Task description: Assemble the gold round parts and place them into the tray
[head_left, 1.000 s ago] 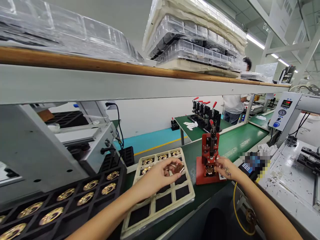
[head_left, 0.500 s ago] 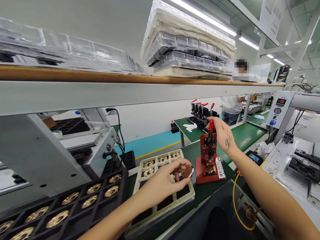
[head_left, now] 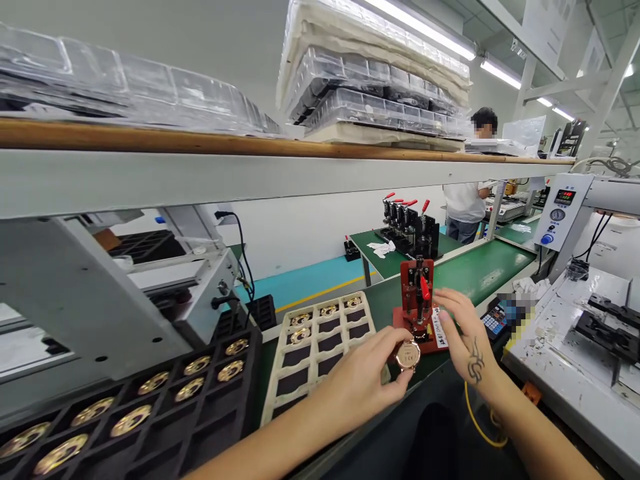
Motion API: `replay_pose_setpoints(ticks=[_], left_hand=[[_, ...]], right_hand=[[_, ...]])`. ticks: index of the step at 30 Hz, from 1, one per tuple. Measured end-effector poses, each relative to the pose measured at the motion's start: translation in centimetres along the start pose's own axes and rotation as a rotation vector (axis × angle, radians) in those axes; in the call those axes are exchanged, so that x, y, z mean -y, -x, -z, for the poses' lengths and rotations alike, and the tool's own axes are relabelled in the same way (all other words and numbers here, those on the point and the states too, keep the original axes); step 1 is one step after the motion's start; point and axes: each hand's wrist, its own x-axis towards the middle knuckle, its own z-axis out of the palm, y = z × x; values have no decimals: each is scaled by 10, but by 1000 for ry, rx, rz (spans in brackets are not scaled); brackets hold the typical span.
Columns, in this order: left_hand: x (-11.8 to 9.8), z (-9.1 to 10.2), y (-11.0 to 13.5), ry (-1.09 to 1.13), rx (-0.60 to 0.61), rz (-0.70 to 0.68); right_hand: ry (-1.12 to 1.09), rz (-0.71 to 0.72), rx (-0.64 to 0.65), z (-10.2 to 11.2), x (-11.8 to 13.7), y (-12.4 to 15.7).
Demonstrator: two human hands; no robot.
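My left hand (head_left: 367, 380) pinches a round gold watch case (head_left: 409, 354), face up, just in front of the red lever press (head_left: 418, 301). The press stands on the green bench, and its red-tipped lever (head_left: 425, 288) is swung down. My right hand (head_left: 463, 331) hovers beside the press on its right, fingers spread, holding nothing. A cream compartment tray (head_left: 320, 343) lies left of the press, with gold watch parts in its far cells.
A black foam tray (head_left: 125, 413) of gold dials fills the lower left under a grey machine (head_left: 100, 300). A calculator (head_left: 494, 321) lies right of the press. Further presses (head_left: 407, 227) stand on the far bench, near another person (head_left: 467, 200). Overhead, a shelf holds stacked clear trays.
My right hand pulled the lever down from upright, then let go and dropped beside the press. My left hand carried the watch case from over the cream tray to the front of the press.
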Motion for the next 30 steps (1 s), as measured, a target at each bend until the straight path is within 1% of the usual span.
replay_pose_setpoints(ticks=[1,2,5,6,8,11,14,18,20,23,30], left_hand=[[-2,-3,0,-24,-5,-27],[-4,-5,0,-44,-9,-52],[-10,-12,-2,-89,-19,-115],[-12,-13,-3,-91,-19,-131],[-18,-15,-6,-66,-12,-141],[-28,-13,-9,80,41,-84],[-35,-12,-10,384,120,75],[-30,-16,-4,849,171,307],[-26,-18,1,972,176,378],[-22,-18,10,988,172,419],[-24,-12,22,955,164,396]], right_hand=[[-37,-82,7,3,5,10],[-92,-175,45,5,10,19],[-304,-419,224,7,19,43],[-365,-470,256,7,21,48],[-457,-528,269,7,24,53],[-570,-581,240,8,28,52],[-651,-616,222,11,32,51],[-680,-645,232,11,36,56],[-673,-645,245,10,38,59],[-649,-636,271,8,41,64],[-623,-616,300,7,52,65]])
